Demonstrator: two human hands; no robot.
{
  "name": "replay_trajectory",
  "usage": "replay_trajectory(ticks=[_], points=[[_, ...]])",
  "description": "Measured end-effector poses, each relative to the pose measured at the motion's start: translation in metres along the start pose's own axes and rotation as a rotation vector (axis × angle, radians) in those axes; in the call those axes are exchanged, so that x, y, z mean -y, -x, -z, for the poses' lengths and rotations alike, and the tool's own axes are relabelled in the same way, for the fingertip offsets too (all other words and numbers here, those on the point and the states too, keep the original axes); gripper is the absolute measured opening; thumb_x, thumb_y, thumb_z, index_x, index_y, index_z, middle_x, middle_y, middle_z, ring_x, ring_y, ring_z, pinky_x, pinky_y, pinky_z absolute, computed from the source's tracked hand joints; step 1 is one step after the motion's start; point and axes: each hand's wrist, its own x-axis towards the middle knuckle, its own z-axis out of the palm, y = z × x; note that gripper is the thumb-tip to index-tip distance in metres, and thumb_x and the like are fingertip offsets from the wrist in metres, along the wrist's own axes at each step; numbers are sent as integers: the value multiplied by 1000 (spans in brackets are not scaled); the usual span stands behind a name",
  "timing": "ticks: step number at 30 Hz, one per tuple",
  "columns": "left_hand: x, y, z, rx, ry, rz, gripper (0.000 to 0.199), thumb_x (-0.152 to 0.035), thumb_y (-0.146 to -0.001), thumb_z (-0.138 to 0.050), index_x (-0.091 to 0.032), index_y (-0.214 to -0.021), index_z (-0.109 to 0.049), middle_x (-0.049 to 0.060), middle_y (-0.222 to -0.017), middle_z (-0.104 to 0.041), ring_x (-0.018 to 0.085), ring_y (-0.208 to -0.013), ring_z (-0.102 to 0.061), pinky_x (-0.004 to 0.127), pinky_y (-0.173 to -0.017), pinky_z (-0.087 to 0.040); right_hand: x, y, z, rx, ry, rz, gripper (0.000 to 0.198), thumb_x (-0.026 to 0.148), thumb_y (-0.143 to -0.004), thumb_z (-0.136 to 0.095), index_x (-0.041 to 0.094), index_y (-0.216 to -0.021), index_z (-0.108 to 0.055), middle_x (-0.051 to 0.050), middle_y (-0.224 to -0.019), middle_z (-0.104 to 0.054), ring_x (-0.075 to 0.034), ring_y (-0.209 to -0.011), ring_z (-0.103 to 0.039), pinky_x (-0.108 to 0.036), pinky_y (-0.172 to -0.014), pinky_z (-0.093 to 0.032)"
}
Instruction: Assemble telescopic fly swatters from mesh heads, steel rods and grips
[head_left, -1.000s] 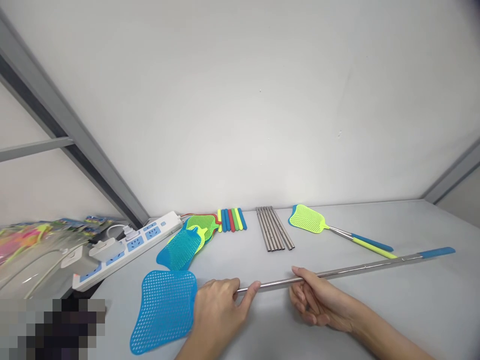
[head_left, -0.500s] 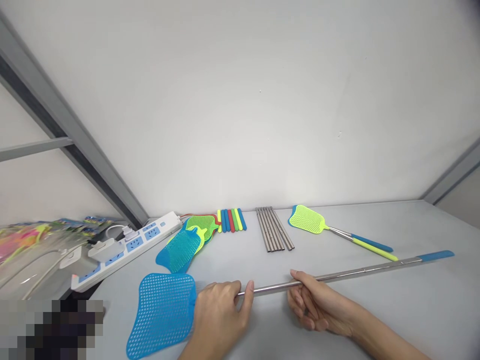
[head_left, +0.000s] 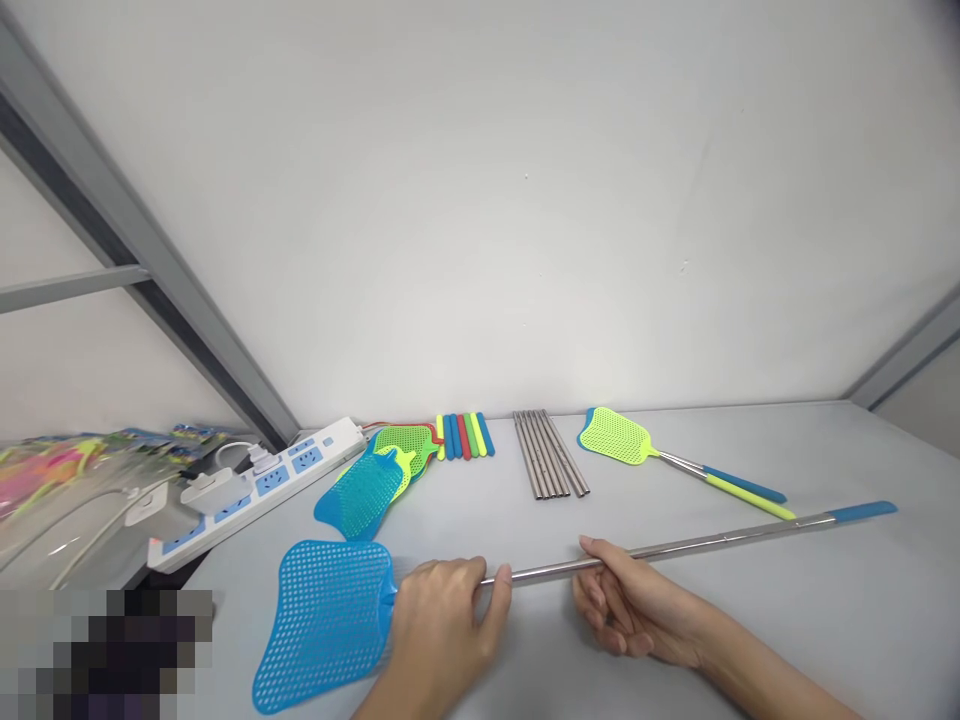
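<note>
Along 9-to-3 o'clock, we hold a blue-headed telescopic fly swatter [head_left: 544, 572], left hand [head_left: 441, 622] wrapped headward, right hand [head_left: 634, 605] loosely pinching.

The blue fly swatter [head_left: 326, 620] lies crosswise, metal rod [head_left: 705, 543] extended.

A grey table [head_left: 885, 610] bears tubes [head_left: 546, 455], grips [head_left: 465, 436], 2 swatters [head_left: 615, 437].
</note>
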Motion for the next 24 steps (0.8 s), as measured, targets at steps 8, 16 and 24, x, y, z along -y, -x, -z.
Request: replay_trajectory(ticks=[8, 16, 24], points=[[-6, 2, -4, -42, 10, 42, 44, -44, -80, -28, -20, -52, -52, 1, -51, -58, 16, -52, -54, 27, -50, -24, -4, -2, -1, 0, 34, 15, 48, 53, -77, -27, 14, -51, -41, 1, -49, -43, -6, -34, -40, -17, -30, -8], [-8, 4, -7, -83, 6, 27, 42, -44, -79, -30, -21, -50, -51, 0, -49, -57, 17, -50, -54, 28, -49, -24, -7, -4, -4, 37, 46, 102, 50, 51, -79, -23, 14, -51, -43, -1, -47, -46, -8, -35, -43, -19, -32, -23], [-10, 4, -11, -143, 11, 18, 41, -43, -78, -32, -21, -50, -52, 0, -46, -57, 17, -49, -54, 28, -48, -24, -11, -6, -5, 44, 59, 133, 56, 54, -80, -18, 13, -51, -44, -2, -47, -47, -10, -38, -46, -21, -38, -28]])
